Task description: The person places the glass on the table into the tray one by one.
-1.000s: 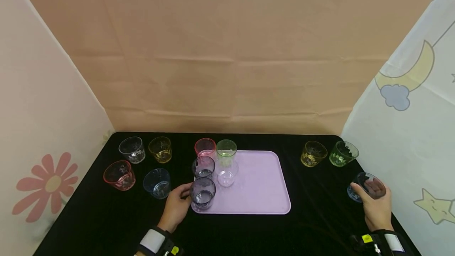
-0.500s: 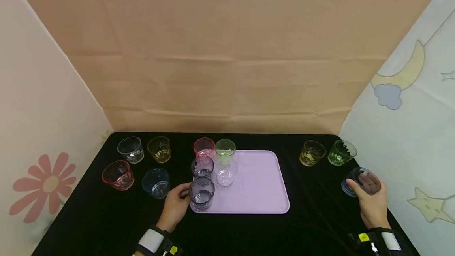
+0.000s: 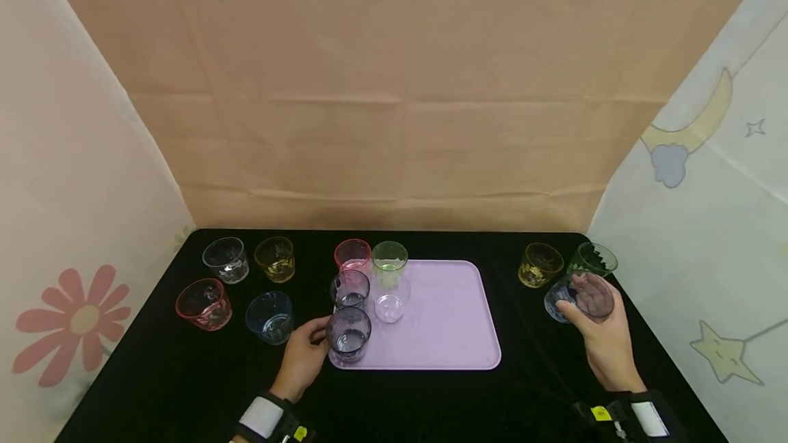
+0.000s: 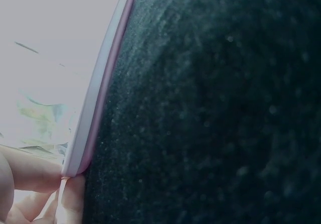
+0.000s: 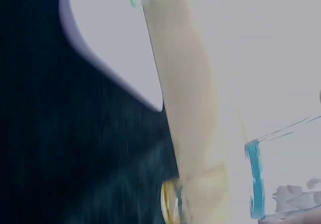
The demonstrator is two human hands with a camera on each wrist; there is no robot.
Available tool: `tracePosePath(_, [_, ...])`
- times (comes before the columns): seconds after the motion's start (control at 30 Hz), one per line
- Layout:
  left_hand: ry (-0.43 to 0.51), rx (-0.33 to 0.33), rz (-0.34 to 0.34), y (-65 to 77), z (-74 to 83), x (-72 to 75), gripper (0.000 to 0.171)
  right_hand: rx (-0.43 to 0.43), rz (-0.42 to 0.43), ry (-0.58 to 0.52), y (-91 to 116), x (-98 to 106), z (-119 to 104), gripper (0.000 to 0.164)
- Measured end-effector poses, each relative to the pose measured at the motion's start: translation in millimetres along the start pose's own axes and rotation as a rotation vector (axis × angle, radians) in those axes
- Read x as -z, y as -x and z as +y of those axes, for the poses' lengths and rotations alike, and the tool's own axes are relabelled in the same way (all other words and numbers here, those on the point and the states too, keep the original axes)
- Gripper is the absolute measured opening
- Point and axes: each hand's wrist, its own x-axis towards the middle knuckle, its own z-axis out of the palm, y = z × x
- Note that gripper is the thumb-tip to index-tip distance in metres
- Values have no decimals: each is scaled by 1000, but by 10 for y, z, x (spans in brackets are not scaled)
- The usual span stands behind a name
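At the front left corner of the pink tray (image 3: 443,320), my left hand (image 3: 306,354) pinches the edge. The left wrist view shows the tray's rim (image 4: 93,108) between thumb and fingers. Close by stands a grey glass (image 3: 348,333). Behind it on the tray are another grey glass (image 3: 349,288), a clear glass (image 3: 390,306), a red glass (image 3: 353,255) and a green glass (image 3: 390,256). To the right, my right hand (image 3: 606,347) grips a tilted blue glass (image 3: 557,299). Its blue edge also shows in the right wrist view.
Left of the tray stand a clear glass (image 3: 228,265), a yellow glass (image 3: 277,264), a red glass (image 3: 206,306) and a blue glass (image 3: 271,320). At the back right, a yellow glass (image 3: 540,267) stands beside a green glass (image 3: 592,260), partly covered by the held one.
My right hand has carried the blue glass leftward and slightly back from the table's right edge. My left hand keeps its hold on the tray, which has not moved.
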Motion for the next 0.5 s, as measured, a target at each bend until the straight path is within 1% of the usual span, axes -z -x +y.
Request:
tracePosePath(0.07, [1,-2,1,-2,-4,1,34,3,-42,1,20,-122,-17,70])
tracePosePath(0.17, [3,-8,1,-9,-17,-4,33,-16,-83,37,55,-299,-16,72])
tracePosePath(0.33, [5,-12,2,-13,-29,-15,32,-76,-120,108,123,-566,27,73])
tracePosePath(0.5, [10,-9,-2,-8,-30,-5,32,-125,-166,202,201,-855,106,75])
